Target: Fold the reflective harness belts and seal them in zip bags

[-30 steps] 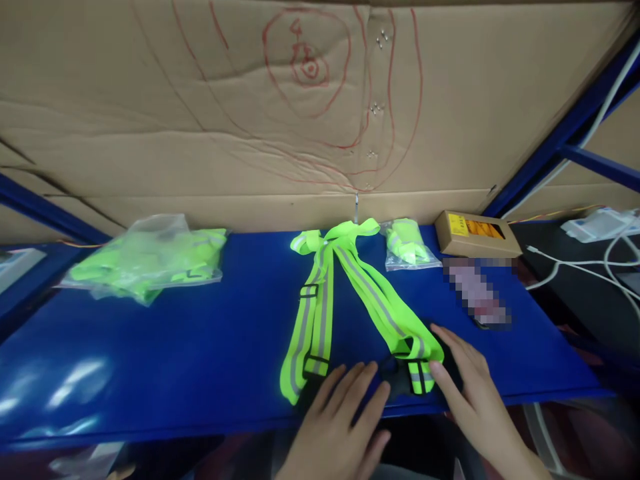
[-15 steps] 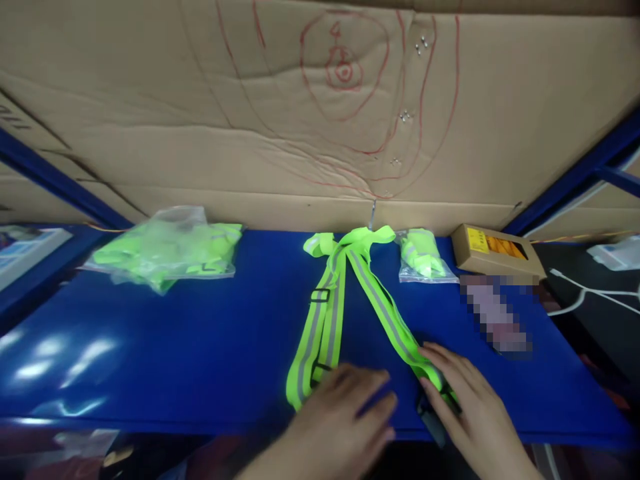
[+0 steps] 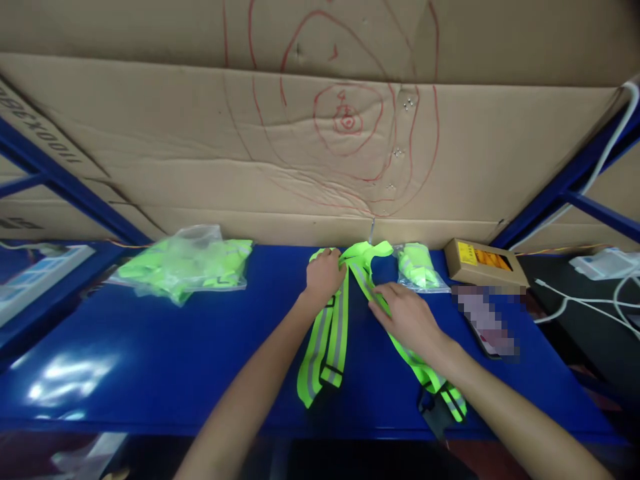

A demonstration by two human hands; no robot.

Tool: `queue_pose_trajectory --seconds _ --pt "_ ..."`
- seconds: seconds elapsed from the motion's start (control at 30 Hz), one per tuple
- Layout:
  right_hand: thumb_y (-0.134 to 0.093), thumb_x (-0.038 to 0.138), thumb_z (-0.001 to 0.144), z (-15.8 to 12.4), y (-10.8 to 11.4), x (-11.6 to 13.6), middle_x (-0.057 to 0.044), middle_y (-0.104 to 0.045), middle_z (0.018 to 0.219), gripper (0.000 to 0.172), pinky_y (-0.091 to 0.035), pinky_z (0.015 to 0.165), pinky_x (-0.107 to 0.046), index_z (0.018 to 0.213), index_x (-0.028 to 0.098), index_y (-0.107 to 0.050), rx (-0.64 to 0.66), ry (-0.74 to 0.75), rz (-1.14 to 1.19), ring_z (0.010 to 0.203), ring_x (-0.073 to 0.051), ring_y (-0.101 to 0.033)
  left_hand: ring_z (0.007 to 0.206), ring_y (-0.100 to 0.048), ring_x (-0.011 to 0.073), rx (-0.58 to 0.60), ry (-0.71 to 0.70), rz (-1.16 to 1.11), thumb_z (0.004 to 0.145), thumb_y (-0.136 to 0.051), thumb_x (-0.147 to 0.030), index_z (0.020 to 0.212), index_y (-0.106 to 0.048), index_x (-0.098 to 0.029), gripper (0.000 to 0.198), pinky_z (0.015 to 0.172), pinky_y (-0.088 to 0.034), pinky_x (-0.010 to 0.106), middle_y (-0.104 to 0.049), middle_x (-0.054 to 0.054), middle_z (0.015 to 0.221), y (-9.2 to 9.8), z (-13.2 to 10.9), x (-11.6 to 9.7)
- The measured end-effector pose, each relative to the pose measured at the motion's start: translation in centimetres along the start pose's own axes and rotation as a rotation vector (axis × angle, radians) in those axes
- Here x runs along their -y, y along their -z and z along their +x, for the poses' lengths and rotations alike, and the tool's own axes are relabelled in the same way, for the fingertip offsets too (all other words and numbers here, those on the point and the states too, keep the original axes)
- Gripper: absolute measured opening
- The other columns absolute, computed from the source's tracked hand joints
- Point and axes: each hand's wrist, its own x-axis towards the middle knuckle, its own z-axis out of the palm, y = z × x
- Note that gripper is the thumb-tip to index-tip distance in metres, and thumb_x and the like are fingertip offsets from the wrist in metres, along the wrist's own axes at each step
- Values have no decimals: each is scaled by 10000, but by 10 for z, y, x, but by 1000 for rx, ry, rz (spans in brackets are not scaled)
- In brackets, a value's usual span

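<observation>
A neon-green reflective strap harness (image 3: 327, 340) with grey stripes and black buckles lies spread in a V on the blue shelf (image 3: 165, 360). My left hand (image 3: 324, 275) is closed around the top of its left strap, near the far edge. My right hand (image 3: 406, 315) rests on the right strap lower down, fingers curled and pressing it against the shelf. The harness's top end (image 3: 370, 250) sits just under a metal hook at the cardboard wall.
A clear bag of green straps (image 3: 185, 267) lies at the far left, a smaller bag (image 3: 419, 267) right of the harness. A brown carton (image 3: 484, 261) and a blurred flat object (image 3: 484, 319) lie to the right. White cables (image 3: 590, 300) run beyond. Cardboard (image 3: 300, 133) backs the shelf.
Both hands have moved from the harness's lower ends at the near edge up to its upper part. The left has taken hold of the left strap's top; the right now presses the right strap.
</observation>
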Motion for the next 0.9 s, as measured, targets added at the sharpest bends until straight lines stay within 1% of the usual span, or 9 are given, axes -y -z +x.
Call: queue_pose_trajectory --seconds 0.07,0.13,0.23,0.33,0.5,0.6,0.73,0.8,0.9 --pt "-499 413 1037 29 -1 -6 -199 -682 1215 352 -507 929 -452 1219 142 -629 -9 -89 12 1132 -347 -658 1006 -690 276 -26 20 -35 971 -549 -244 1082 -661 -192 167 871 -533 374 -677 124 1122 5 -2 3" --pt "-564 499 998 50 -4 -13 -214 -686 1193 422 -511 892 -436 1200 133 -623 1 -142 45 1100 -355 -670 1014 -690 265 -56 30 -76 967 -548 -234 1097 -641 -206 162 866 -530 361 -670 115 1156 11 -5 6" --pt "-664 595 909 69 -15 -17 -196 -708 1136 498 -501 873 -420 1135 152 -636 21 -190 151 1064 -357 -679 1042 -691 267 -85 28 -150 956 -563 -218 1139 -598 -208 187 877 -527 361 -678 107 1174 17 -9 6" --pt "-721 581 855 80 -25 -18 -173 -723 1093 492 -497 871 -411 1088 153 -650 31 -201 337 1039 -349 -682 1089 -687 272 -98 4 -235 971 -548 -222 1198 -549 -211 228 903 -523 373 -688 97 1196 18 -16 2" --pt "-565 533 942 91 -22 -27 -63 -730 1211 438 -512 906 -350 1236 218 -642 38 -165 785 1085 -245 -684 1155 -674 286 -73 -67 -374 938 -617 -241 1247 -522 -229 323 982 -499 414 -706 77 1205 18 -34 -6" --pt "-628 521 882 91 -17 -34 -61 -738 1224 463 -515 933 -376 1233 221 -662 39 -172 1002 1086 -246 -686 1190 -659 272 -64 -95 -470 918 -630 -223 1277 -508 -235 379 1030 -478 423 -695 72 1236 17 -39 -6" --pt "-777 460 762 87 -17 -32 -53 -757 1172 485 -509 959 -371 1173 219 -686 37 -177 1197 1084 -246 -689 1225 -631 232 -45 -124 -620 916 -628 -252 1311 -483 -230 421 1022 -497 366 -658 77 1292 15 -38 -1" --pt "-777 485 770 87 -19 -28 -63 -764 1138 478 -531 909 -356 1146 205 -681 42 -197 1268 1052 -246 -702 1262 -605 233 -17 -151 -682 914 -643 -287 1332 -476 -225 455 1029 -499 357 -626 88 1351 13 -38 0" --pt "-710 576 836 88 -20 -24 -90 -774 1071 481 -563 831 -355 1115 185 -686 70 -226 1347 1004 -257 -721 1308 -575 251 51 -211 -751 910 -668 -338 1392 -464 -220 536 1047 -501 362 -561 109 1454 11 -45 -1"
